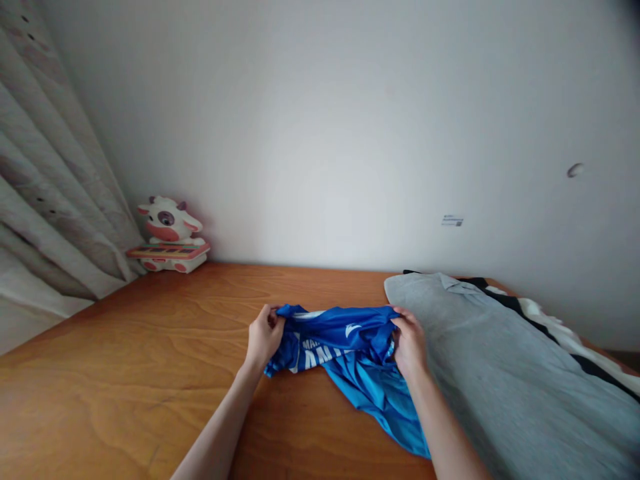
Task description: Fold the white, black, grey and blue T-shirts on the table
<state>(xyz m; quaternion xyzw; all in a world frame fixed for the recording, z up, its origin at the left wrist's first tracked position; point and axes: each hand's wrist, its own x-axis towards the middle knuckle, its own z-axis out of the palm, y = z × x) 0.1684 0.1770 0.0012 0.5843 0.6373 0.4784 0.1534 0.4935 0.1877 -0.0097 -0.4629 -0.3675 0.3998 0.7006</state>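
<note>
A bunched blue sports shirt (330,337) with white lettering and a small white logo is stretched between my two hands over the wooden surface. My left hand (265,337) pinches its left end, fingers closed on the cloth. On the other side, my right hand (410,340) grips the right end with the thumb on top. A lighter blue part of the cloth (383,393) hangs down and lies on the wood beneath my right forearm. Part of the lettering is hidden in the folds.
Grey garments (480,353) lie spread on the right, over black and white cloth (555,327). A cow-shaped toy keyboard (173,237) stands at the back left, near a pale curtain (55,173). Behind the wooden tabletop (125,373) rises a white wall (320,133) bearing a small label (453,221).
</note>
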